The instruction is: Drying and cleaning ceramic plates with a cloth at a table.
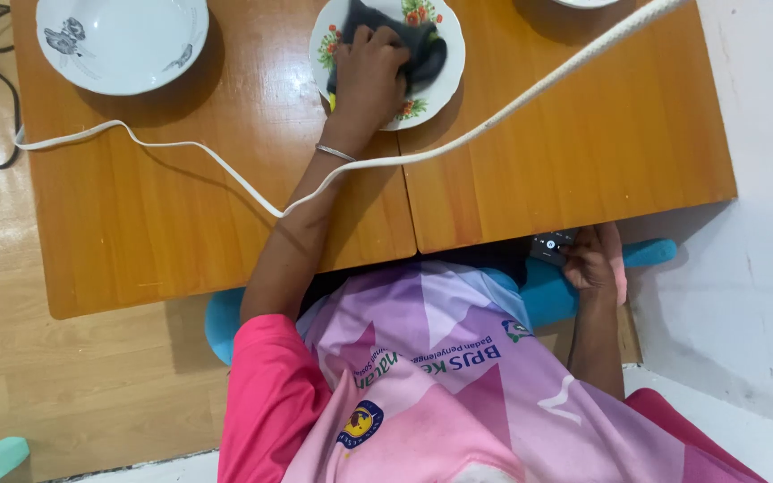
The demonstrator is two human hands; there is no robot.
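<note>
One small dark handheld device with a screen (551,244), just below the near edge of the wooden table (583,152), at the right. Flat, rectangular, black-faced, with a few pale round marks on the lit face; partly hidden under the table edge. Held in the right hand (594,261), fingers curled about its right end. Beneath it, a turquoise seat (543,295). No packages, labels or signs elsewhere.

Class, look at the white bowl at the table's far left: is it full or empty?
Empty. The white bowl shows only its bare inside with a grey printed pattern; no food or liquid is in it.
</note>
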